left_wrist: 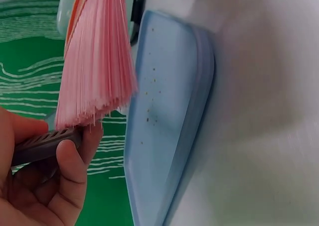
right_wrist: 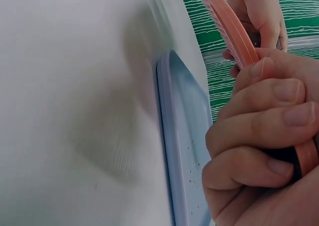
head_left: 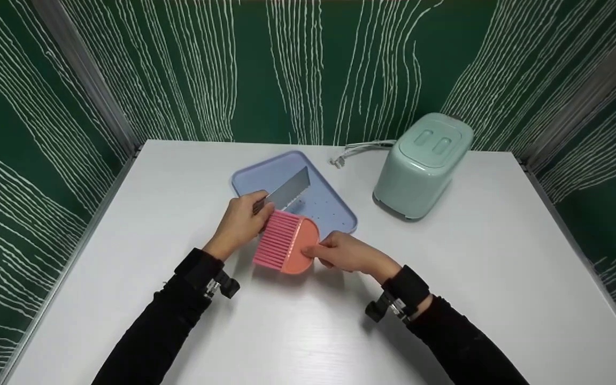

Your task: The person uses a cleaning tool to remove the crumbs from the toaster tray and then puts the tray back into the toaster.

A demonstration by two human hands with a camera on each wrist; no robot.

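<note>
In the head view my left hand [head_left: 239,220] grips the dark handle [left_wrist: 42,147] of a knife, its wide metal blade [head_left: 291,190] pointing up and right over a blue tray [head_left: 335,206]. My right hand [head_left: 346,251] holds an orange hand brush [head_left: 303,248] with its fingers curled round it. The brush's pink bristles [left_wrist: 97,66] point left and meet the knife near the handle and left fingers. Small dark crumbs [left_wrist: 148,119] lie scattered on the tray, below the blade.
A mint green toaster [head_left: 420,171] stands at the back right of the white table [head_left: 297,342]. Its pale cord [head_left: 367,145] ends in a plug beside the tray. Green walls with white streaks [head_left: 297,69] border the table at the back and sides.
</note>
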